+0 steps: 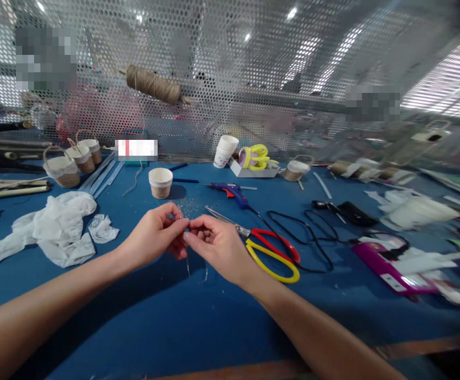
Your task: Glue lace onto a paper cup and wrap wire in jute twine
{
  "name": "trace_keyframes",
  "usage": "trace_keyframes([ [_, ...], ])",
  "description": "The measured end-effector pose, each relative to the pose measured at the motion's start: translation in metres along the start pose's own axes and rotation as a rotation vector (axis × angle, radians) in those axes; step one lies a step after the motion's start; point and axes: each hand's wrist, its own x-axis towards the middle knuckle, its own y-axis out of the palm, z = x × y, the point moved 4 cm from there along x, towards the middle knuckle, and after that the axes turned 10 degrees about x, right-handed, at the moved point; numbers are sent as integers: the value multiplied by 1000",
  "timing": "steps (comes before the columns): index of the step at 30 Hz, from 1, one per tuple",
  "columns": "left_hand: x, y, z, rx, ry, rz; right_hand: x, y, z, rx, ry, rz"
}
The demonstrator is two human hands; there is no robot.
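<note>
My left hand [162, 232] and my right hand [217, 243] meet at the fingertips above the middle of the table. Both are closed in a pinch on a thin piece of twine [188, 266], whose loose ends dangle below the fingers. Most of it is hidden by my fingers. Just beyond my left hand stands a small cup [160, 183], its lower part wrapped in brown and its rim trimmed in white, with no handle seen. Beside my right hand lie scissors [271, 253] with red and yellow handles, blades pointing toward the far left.
A blue glue gun [230, 193] trails a black cord to a purple power strip [388, 269]. White lace [61, 227] lies heaped at left, near handled cups [61, 171]. A twine spool [153, 84] hangs on the mesh. Stacked paper cups [225, 151] stand behind.
</note>
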Motion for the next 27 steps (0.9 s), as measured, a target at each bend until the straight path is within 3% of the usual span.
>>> trace_keyframes([
  [4,2,-1,3,-6,30,-33,-2,1,0,-256,-105,-43],
  [10,5,-3,6,0,104,-76,-4,3,6,-394,-234,-86],
  [14,6,-5,5,-39,123,-79,-3,1,9,-356,-242,-106],
  [20,9,-10,4,-223,118,-98,-2,0,5,-145,-136,-83],
  [27,9,-10,3,-289,90,-108,-2,1,4,-131,-157,-76],
])
